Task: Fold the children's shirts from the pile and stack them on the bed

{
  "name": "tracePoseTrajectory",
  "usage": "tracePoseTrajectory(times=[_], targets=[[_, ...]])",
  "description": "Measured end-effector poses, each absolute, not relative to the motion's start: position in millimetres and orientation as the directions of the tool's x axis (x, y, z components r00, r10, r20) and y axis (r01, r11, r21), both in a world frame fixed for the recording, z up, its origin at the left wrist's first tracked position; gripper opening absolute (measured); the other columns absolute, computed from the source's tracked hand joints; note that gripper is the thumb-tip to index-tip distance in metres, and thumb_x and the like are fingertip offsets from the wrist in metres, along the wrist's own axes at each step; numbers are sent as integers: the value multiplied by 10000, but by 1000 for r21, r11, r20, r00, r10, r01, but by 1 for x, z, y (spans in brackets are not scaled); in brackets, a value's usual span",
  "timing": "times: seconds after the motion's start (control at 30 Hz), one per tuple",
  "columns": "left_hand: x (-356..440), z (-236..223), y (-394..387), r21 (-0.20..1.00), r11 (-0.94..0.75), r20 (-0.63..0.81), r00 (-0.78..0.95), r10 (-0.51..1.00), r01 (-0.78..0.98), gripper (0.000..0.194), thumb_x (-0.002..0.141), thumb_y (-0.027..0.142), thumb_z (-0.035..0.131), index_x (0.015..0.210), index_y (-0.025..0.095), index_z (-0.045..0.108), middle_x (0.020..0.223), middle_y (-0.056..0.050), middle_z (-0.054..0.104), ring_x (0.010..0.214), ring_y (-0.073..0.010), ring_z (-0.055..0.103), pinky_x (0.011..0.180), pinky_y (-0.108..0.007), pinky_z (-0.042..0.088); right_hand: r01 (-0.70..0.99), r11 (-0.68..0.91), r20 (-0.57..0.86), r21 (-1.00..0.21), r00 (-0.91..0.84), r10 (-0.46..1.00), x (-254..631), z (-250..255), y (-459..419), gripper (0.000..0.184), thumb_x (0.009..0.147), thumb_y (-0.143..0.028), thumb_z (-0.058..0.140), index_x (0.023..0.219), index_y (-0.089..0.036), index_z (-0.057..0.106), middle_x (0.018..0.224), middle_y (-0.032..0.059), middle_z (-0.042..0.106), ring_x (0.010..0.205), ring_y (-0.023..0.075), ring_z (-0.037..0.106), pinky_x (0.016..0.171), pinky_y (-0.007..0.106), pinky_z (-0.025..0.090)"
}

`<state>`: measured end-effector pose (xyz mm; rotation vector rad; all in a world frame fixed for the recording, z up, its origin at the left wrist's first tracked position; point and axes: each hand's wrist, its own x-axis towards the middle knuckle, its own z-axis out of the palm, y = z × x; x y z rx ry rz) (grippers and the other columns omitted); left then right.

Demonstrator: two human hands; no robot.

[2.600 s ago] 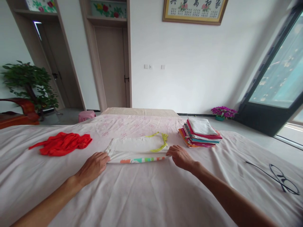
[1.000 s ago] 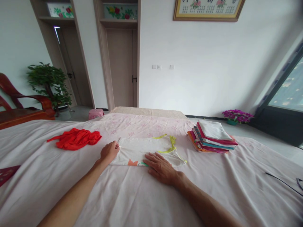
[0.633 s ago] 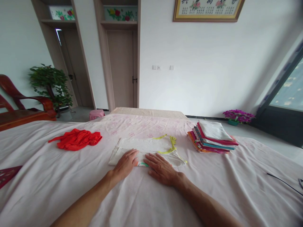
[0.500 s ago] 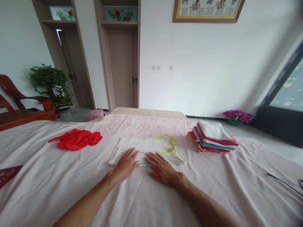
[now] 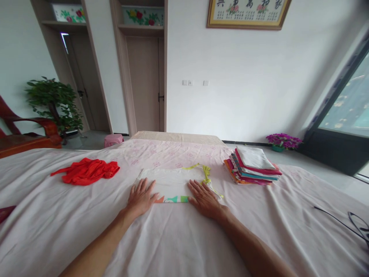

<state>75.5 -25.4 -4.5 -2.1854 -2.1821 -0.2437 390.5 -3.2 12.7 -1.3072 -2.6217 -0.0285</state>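
Observation:
A white sleeveless top [image 5: 170, 182] with yellow-green trim lies folded on the pink sheet in front of me, its neck and armholes toward the right. Orange, teal and green print shows along its near edge. Flat on the top's left end rests my left hand [image 5: 141, 197], fingers apart. My right hand [image 5: 205, 198] lies flat on the right part, near the trimmed end, with its fingers stretched out. Neither hand grips the cloth.
A crumpled red garment [image 5: 88, 171] lies to the left. At the right stands a stack of folded clothes [image 5: 253, 167], a white piece on top. Eyeglasses [image 5: 356, 227] lie at the far right. A dark red object [image 5: 6, 213] shows at the left edge of the sheet [image 5: 173, 238].
My hands have slid apart along the top, the left one leftward and the right one rightward, uncovering more of the print. The view has turned slightly right.

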Motion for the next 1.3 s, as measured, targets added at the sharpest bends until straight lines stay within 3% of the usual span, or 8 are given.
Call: tracePoseTrajectory(times=[0.27,0.33,0.4,0.47,0.7,0.87,1.07,1.3], targets=[[62,-11,-17,72,92,139,-101,985,993,685,903,610,328,1494,265,331,1579,-168,255,1435,-377,241,1085,-598,204,895,441,70,-63,-437,897,414,22,16,600,985,-500,280,1508,-207,316,1575,94,249,1451,255,228,1162,514,165],[58,-10,-13,90,139,111,-148,983,986,702,888,630,333,1488,265,343,1571,-175,273,1431,-382,250,1080,-602,211,893,441,53,-90,-438,898,419,31,25,524,984,-474,300,1420,-234,466,1521,96,385,1396,258,349,1134,503,222],[53,-7,-5,93,198,104,-208,973,976,680,877,614,369,1455,258,404,1547,-176,326,1425,-386,258,1076,-596,225,901,419,53,-115,-416,908,422,41,40,458,991,-419,284,1226,-249,639,1333,93,600,1236,253,534,1062,458,333],[48,-1,7,74,221,156,-230,961,972,595,873,526,434,1391,240,490,1517,-158,387,1427,-373,255,1085,-571,232,933,331,72,-140,-324,943,423,50,61,435,983,-361,293,1097,-253,700,1153,78,697,1077,238,627,959,390,422],[34,24,64,92,103,324,-128,937,990,428,860,208,471,1267,174,599,1371,-111,570,1376,-246,366,1130,-392,252,974,175,166,-140,-151,974,421,64,138,462,902,-193,387,1327,-190,566,1277,120,629,1189,237,558,954,334,419],[29,24,89,120,106,315,-139,939,987,424,861,199,476,1269,173,587,1298,-107,622,1322,-214,435,1115,-356,280,981,169,150,-93,-154,977,417,59,159,425,879,-197,417,1251,-171,622,1137,165,686,1121,277,588,911,389,427],[21,16,96,201,160,242,-207,948,966,316,817,191,513,1090,204,672,1104,-103,703,1058,-219,616,907,-318,446,980,173,178,-98,-154,972,413,54,158,484,785,-114,458,1222,-197,649,1083,111,713,1102,246,580,885,330,429],[7,33,72,306,79,290,-171,942,949,199,823,265,497,939,226,653,1014,-30,706,961,-166,635,831,-234,453,949,266,283,-166,-213,935,431,69,122,479,753,-89,445,1140,-237,687,1083,51,694,1046,206,564,865,269,416]])
